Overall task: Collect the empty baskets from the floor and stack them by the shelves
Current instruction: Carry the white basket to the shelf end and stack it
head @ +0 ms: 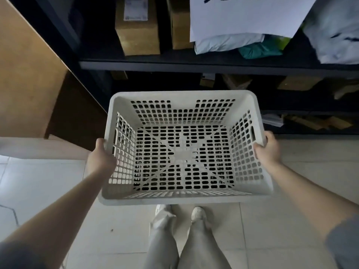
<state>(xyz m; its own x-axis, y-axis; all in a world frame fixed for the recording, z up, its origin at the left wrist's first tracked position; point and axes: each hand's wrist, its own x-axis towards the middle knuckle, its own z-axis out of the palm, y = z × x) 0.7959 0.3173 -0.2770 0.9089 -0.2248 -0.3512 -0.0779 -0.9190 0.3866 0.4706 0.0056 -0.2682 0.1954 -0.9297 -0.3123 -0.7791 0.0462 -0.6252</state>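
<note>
The white basket [183, 146] hung empty at the centre of the frame, above the tiled floor [272, 239], its far rim close to the dark shelves [174, 65] across the upper frame. The left hand [101, 160] and right hand [269, 148] each had a grip closed on a short side rim, so the basket sat squarely between them. To do this well, I judged it should stay level, go down gently beside the shelves, and both hands let go together.
</note>
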